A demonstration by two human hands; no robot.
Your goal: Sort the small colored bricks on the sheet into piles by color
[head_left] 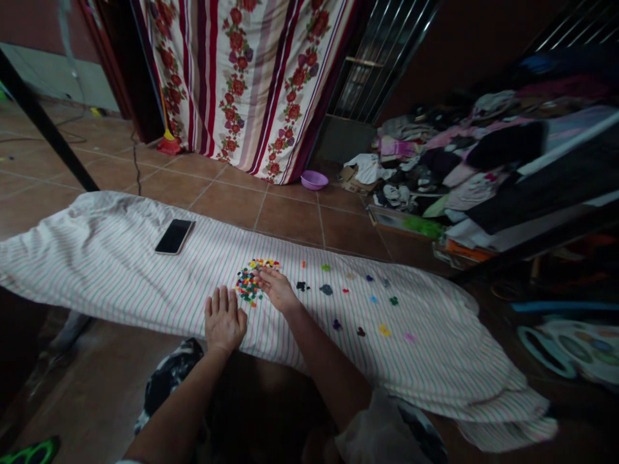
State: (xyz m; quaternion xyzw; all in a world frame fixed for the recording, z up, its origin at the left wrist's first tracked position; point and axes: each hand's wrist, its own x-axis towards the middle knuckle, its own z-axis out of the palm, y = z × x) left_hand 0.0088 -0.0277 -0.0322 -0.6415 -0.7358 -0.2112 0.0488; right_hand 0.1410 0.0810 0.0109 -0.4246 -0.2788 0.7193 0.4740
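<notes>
From where I operate, I have one striped cloth (120,258) spread across the view, with one phone (175,236) lying on its left part, screen dark. Next along, the left hand (225,319) rests palm down on the cloth, fingers straight and gripping nothing, just beside the mixed pile (246,290). That pile of small coloured pieces sits directly on the cloth near the middle, in too many bits for me to count. The right hand (275,287) bends over the pile's right side, fingertips at the pieces; I cannot tell whether it pinches one.

Beyond the cloth, on the tiled floor, I see one purple basin (314,180); I cannot make out anything inside it.

Right of the pile I count fourteen small colour groups on the cloth, well apart from one another: black (302,286), orange (304,263), light green (325,267), gray (326,290), dark blue (337,324), red (345,290), beige (349,276), brown (360,331), a second dark blue (369,278), light blue (373,299), yellow (384,329), a second gray (385,282), dark green (393,300) and pink (409,337). The pieces within each are too small for me to number surely. Farther right, one large heap of clothes (449,148) lies behind the cloth.
</notes>
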